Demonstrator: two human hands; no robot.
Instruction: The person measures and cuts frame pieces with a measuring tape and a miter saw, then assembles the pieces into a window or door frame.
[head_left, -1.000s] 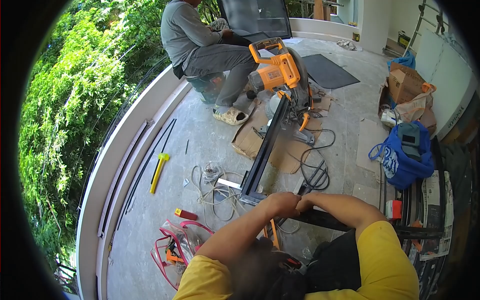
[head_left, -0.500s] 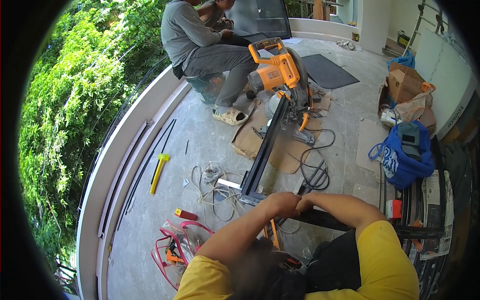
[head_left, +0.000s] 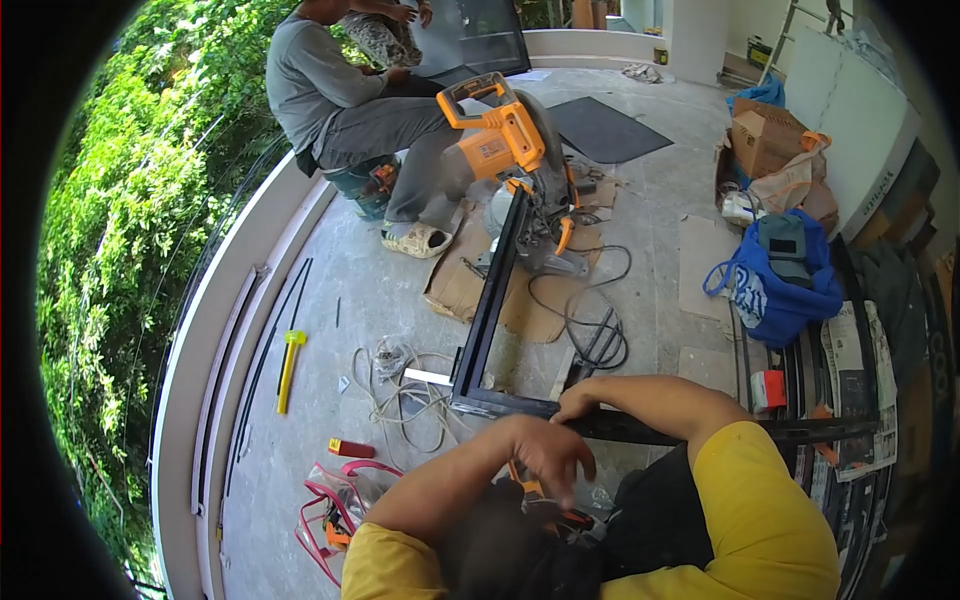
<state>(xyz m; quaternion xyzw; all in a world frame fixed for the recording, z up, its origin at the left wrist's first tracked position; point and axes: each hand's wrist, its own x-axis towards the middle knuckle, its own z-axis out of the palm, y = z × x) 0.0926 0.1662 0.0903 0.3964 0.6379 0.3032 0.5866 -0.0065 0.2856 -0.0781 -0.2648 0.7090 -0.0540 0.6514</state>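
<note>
A dark metal frame [head_left: 490, 290] stretches from the orange miter saw [head_left: 500, 140] down to a corner near my hands, then runs right across my lap. My right hand [head_left: 577, 398] is closed on the frame's near bar, just right of that corner. My left hand [head_left: 552, 455] is off the bar, its fingers apart and curved downward, with nothing in them. Below it lies an orange and black tool [head_left: 527, 482], partly hidden by my hand and head.
Two people sit at the back left; one wears a grey sleeve [head_left: 325, 65]. A yellow-handled tool [head_left: 288, 370], coiled cord [head_left: 420, 395], pink-trimmed bag [head_left: 318, 500] and red box [head_left: 352, 448] lie left. A blue bag [head_left: 800, 290] and carton [head_left: 765, 140] stand right.
My left hand has let go near the frame corner and moved down, its fingers opening. My right hand stays at the bar. The view has shifted, so the scene sits further left.
</note>
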